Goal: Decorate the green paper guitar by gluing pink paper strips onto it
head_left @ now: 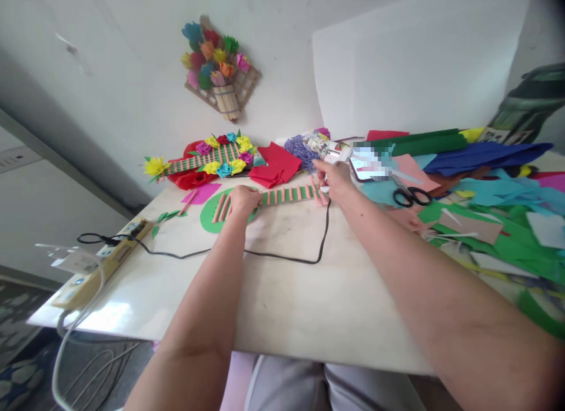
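A flat green paper guitar [209,211] lies on the table, with pink rolled-paper sticks across its round body and along its neck. My left hand [242,200] is closed at the place where body and neck meet, fingers bent down onto it. Around a white corded glue gun [325,189], mostly hidden by the fingers, my right hand [334,178] is wrapped above the far end of the neck. Its black cord [304,260] runs across the table to the left. Behind stands a finished-looking flower-trimmed guitar [203,159].
A yellowish power strip [108,255] with plugs lies along the left edge. Black-handled scissors [412,196], a phone [365,165] and heaped coloured paper [485,216] crowd the right side. A dark bottle [523,105] stands at back right. Green paper leaves [168,215] lie left of the guitar.
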The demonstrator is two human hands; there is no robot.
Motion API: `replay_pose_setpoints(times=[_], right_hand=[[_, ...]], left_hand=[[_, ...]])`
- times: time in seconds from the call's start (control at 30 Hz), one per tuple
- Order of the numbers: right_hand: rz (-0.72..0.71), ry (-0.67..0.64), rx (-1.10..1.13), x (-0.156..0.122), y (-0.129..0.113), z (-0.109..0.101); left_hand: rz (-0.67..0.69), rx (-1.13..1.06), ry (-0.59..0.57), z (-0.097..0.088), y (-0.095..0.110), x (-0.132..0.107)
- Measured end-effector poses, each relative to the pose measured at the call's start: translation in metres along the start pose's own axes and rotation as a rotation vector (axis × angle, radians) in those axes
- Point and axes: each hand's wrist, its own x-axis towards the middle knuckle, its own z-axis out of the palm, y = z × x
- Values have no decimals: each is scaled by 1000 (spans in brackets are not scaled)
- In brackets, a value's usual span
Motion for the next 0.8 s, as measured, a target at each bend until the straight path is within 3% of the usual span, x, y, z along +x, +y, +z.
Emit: replay_pose_setpoints(times=[0.4,0.8], right_hand=[[-1,-11,-19,-1,1,-1],[-10,-19,-22,1,4,0]], left_hand=[[54,-23,84,4,0,-4],[78,-10,78,5,-1,-4]])
